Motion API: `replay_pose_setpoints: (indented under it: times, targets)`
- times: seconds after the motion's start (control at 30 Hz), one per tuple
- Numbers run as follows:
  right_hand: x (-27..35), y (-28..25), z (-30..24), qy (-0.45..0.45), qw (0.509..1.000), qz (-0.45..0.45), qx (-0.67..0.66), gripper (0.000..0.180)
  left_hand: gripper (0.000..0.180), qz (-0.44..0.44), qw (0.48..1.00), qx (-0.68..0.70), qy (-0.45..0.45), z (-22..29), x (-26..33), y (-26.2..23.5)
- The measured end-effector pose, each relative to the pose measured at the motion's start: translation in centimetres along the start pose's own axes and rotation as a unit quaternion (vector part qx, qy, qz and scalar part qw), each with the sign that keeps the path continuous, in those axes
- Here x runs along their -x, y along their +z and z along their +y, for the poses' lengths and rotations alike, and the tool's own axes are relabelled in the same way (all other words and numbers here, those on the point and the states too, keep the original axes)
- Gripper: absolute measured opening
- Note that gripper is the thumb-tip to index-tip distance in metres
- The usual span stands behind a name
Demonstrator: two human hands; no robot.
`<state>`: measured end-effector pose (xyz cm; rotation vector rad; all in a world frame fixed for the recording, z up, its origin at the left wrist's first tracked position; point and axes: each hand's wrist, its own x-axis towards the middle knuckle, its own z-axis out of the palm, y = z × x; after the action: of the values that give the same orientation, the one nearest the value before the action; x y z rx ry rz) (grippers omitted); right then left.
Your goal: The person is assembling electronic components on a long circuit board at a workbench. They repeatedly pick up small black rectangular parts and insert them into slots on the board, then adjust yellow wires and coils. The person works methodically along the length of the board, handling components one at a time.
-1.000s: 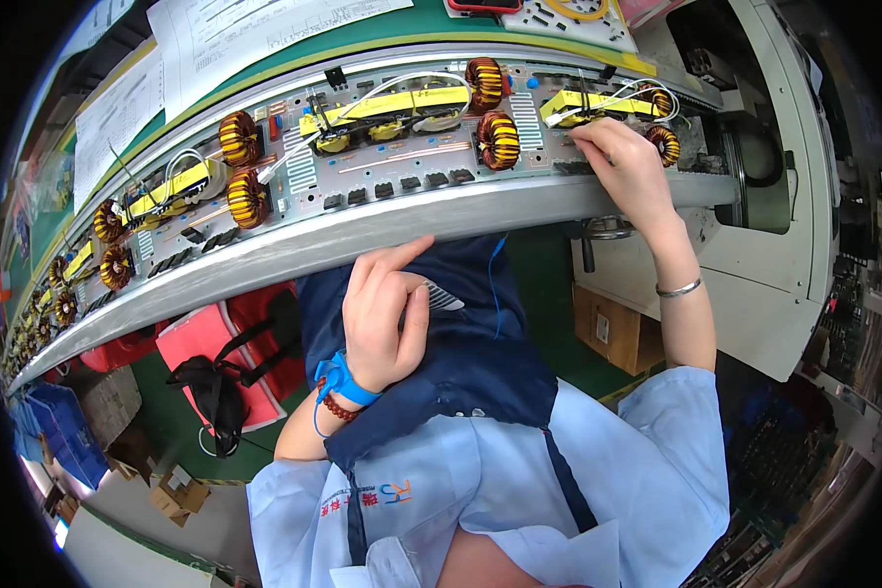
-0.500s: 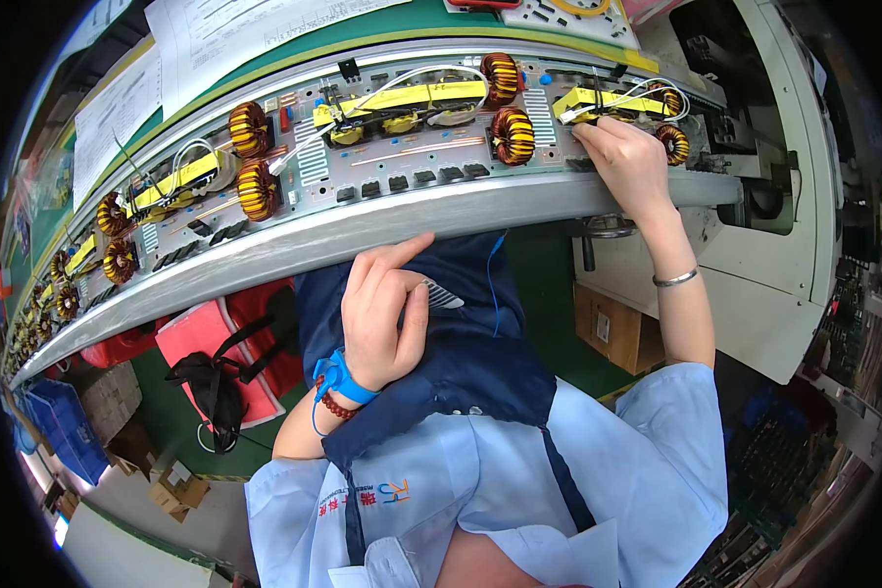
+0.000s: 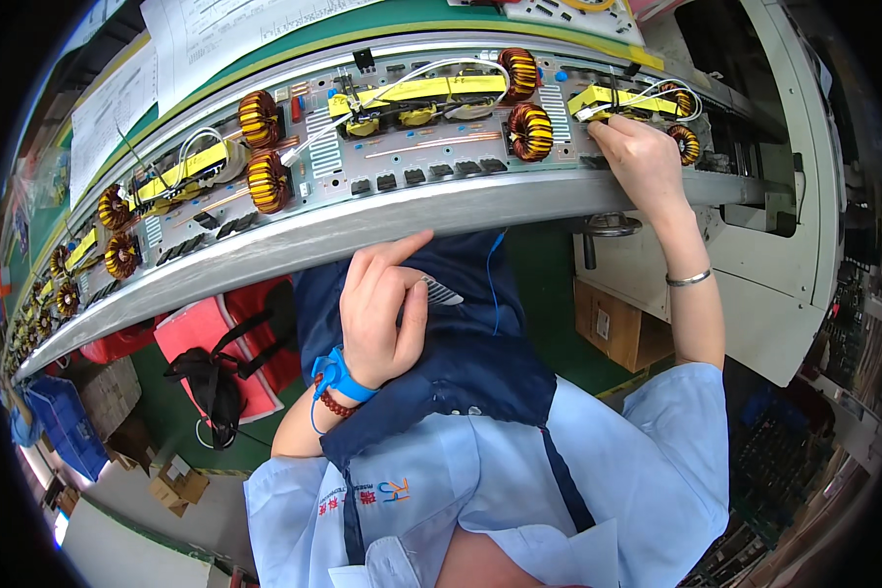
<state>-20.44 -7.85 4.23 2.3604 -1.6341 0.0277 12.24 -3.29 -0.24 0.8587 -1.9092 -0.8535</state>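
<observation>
A row of grey circuit boards (image 3: 402,162) lies along a metal rail (image 3: 363,220) across the top. Each board carries yellow-and-black wound ring coils (image 3: 530,132), yellow-taped transformers (image 3: 431,91) and looped white wires. My right hand (image 3: 645,165) reaches to the rightmost board, fingertips pinched together at its surface beside a yellow-taped transformer (image 3: 603,98) and a white wire end. The exact spot under those fingertips is hidden. Below the rail, my left hand (image 3: 387,304) holds nothing. Its index finger stretches toward the rail's near side, and its thumb stands apart.
Printed sheets (image 3: 216,44) lie on the green surface behind the rail. A pale machine housing (image 3: 745,274) stands at the right, with a crank handle (image 3: 612,226) near the rail. Underneath are a red bag (image 3: 216,358), a cardboard box (image 3: 617,328) and a blue crate (image 3: 66,426).
The boards have slid a little to the right along the rail, and my right hand has moved with them. My left hand has stayed where it was.
</observation>
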Motion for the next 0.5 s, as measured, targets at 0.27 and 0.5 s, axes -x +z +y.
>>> replay_pose_setpoints:
  times: [0.27, 0.5]
  targets:
    - [-0.5, -1.2, -0.5, -0.022, 0.999, -0.033, 0.03, 0.013, 0.005, -0.009, 1.0, -0.002, -0.002, 0.0, -0.1, -0.5]
    - [10.4, -3.6, 0.8, 0.363, 0.82, 0.412, -0.164, 0.012, 0.004, -0.001, 0.994, 0.085, -0.063, 0.7, -0.9, -2.8]
